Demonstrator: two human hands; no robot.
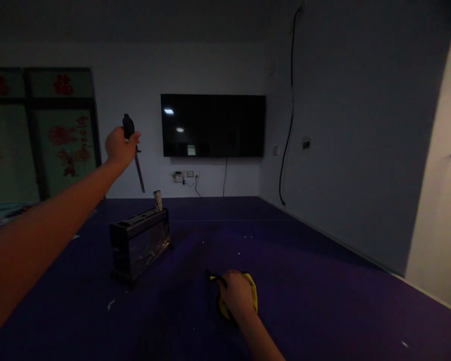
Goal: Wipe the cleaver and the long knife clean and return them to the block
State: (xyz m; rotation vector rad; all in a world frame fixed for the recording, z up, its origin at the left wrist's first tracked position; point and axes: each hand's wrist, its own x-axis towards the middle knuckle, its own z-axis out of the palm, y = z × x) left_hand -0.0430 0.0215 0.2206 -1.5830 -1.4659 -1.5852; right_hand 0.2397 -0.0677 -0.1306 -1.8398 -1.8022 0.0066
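Raised at the left, my left hand [119, 145] is closed around the black handle of a tool [128, 126]. Its long thin shaft points down and slightly right; whether it is a blade or a rod I cannot tell. Below the shaft stands a dark narrow box [148, 245] with openings along its top and a shiny side. A pale speckled piece [158, 201] sticks up from the box's far end. Low in the middle, my right hand [237, 293] is closed over a yellow-and-black item [254, 291], mostly hidden under the palm, with a dark end poking out left.
The dark purple surface [304, 301] carries small white scraps [110, 304]. A television [213, 125] hangs on the far wall above sockets and cables [184, 175]. A black cable [287, 135] runs down the right wall. Doors with red decorations [63, 140] stand at left.
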